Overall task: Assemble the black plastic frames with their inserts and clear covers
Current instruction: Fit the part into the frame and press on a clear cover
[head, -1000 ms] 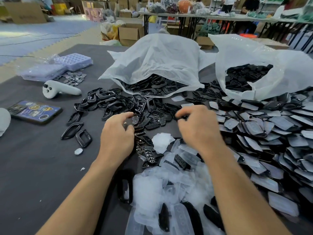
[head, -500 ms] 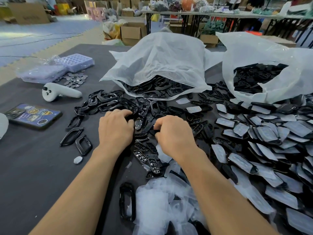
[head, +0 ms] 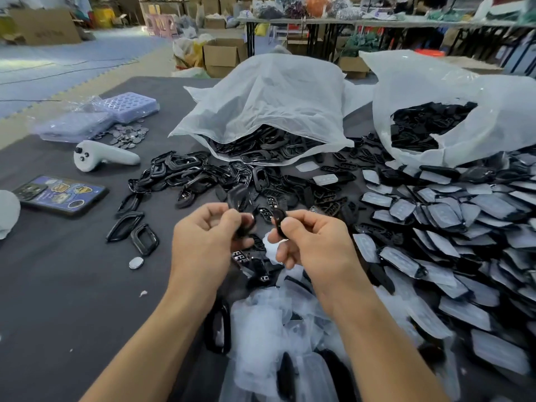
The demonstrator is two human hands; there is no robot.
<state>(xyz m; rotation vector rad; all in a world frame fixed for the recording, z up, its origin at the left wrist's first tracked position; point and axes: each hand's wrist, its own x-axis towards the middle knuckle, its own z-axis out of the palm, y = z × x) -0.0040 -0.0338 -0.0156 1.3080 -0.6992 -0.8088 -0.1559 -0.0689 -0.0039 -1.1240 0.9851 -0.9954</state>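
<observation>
My left hand (head: 208,239) and right hand (head: 314,242) are raised in front of the open middle bag (head: 266,105), on the side nearer me. The right fingers pinch a small black frame (head: 279,221). The left fingers curl round another black piece (head: 246,225), too blurred to name. Loose frames (head: 179,172) spill left of the bag's mouth, and clear covers (head: 261,329) are heaped nearest me.

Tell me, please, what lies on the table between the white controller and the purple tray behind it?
A small heap of flat silver discs lies there, between the white controller and the purple tray; the head view shows it.
</observation>
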